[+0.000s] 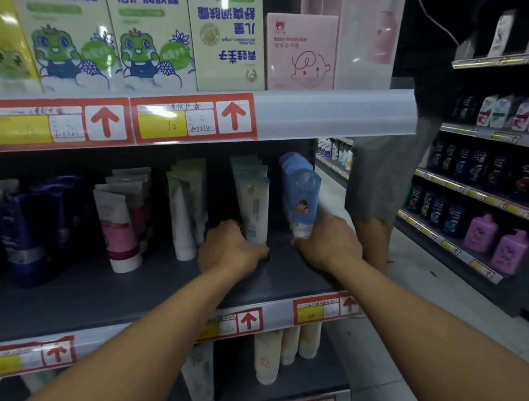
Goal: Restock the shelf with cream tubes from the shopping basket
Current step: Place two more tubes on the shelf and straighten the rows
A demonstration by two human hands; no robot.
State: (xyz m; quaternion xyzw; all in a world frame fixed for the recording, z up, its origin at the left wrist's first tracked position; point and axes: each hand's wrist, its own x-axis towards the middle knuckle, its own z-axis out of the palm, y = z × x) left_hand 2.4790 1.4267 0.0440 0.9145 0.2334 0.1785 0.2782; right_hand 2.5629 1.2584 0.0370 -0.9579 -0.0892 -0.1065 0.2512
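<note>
The single head-worn camera looked forward and slightly down, close to the middle shelf (pixel 138 288), whose front edge ran from 8 o'clock toward 3 o'clock; an aisle floor (pixel 460 297) receded toward 1 o'clock.

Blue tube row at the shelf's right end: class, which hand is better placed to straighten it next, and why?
Right. The right hand already grips the base of the front blue tube; the left hand is at the pale green tube beside it.
</note>
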